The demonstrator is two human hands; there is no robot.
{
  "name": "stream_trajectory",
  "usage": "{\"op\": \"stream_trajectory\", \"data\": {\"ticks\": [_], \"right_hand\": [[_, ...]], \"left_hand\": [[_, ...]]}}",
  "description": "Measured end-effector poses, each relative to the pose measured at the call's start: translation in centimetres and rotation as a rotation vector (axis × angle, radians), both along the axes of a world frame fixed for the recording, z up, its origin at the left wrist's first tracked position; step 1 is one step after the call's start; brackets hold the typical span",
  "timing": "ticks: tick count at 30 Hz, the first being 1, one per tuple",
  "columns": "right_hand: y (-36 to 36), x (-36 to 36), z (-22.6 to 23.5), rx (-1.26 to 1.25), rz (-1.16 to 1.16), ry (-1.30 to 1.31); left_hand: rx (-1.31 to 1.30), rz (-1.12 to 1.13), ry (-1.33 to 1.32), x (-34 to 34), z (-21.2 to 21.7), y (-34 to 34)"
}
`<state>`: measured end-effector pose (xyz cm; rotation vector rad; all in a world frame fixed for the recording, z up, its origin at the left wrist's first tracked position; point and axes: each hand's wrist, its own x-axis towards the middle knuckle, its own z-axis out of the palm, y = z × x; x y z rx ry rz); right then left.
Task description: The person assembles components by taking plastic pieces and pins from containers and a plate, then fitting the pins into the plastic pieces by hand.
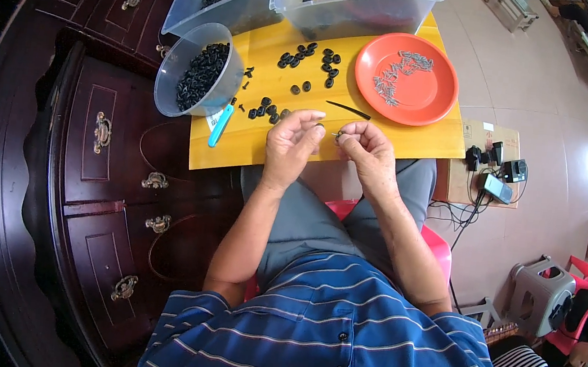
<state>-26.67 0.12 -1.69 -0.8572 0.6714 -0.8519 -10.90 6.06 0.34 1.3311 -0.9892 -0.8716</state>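
Note:
Above the near edge of the yellow tabletop (268,153), my two hands are close together with their fingertips facing. My left hand (289,147) is closed in a pinch; a small dark piece (320,125) barely shows at its fingertips. My right hand (370,152) pinches a small dark part (339,136), from which a thin silvery pin seems to stick out toward the left hand. Fingers hide most of both pieces. Beyond them lie loose black oval pieces (298,57) and a thin black stick (348,109). More black pieces (265,110) lie beside my left hand.
An orange-red plate (442,102) holds small silvery metal pieces. Clear plastic bins (357,8) and a round tub (163,89) contain many black parts. A turquoise-handled cutter (220,128) lies by the tub. Dark wooden drawers (98,183) stand left; a cardboard box (457,180) with electronics stands right.

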Motion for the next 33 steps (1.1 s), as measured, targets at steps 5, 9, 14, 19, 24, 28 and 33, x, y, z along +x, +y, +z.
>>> {"op": "stream_trajectory", "data": {"ticks": [5, 9, 14, 19, 24, 28, 33], "right_hand": [[-0.17, -0.13, -0.19, 0.004, 0.001, -0.005], [-0.2, -0.09, -0.13, 0.012, -0.008, -0.015], [-0.06, -0.06, 0.42, 0.029, -0.018, -0.005], [-0.1, -0.12, 0.08, 0.016, -0.011, 0.012], [-0.12, -0.22, 0.25, 0.006, 0.0, 0.0], [-0.09, -0.15, 0.02, 0.008, -0.002, -0.006], [-0.09, -0.14, -0.16, -0.013, 0.011, 0.004]], "left_hand": [[0.007, -0.044, 0.049, -0.58, 0.34, 0.23], [-0.039, -0.079, 0.053, -0.83, 0.48, 0.39], [-0.043, -0.074, -0.01, -0.69, 0.28, 0.51], [-0.029, -0.073, -0.136, -0.41, 0.44, 0.5], [-0.009, -0.107, -0.126, -0.19, 0.66, 0.52], [-0.011, -0.119, -0.112, -0.14, 0.63, 0.54], [-0.029, -0.105, -0.111, -0.15, 0.51, 0.4]]}}
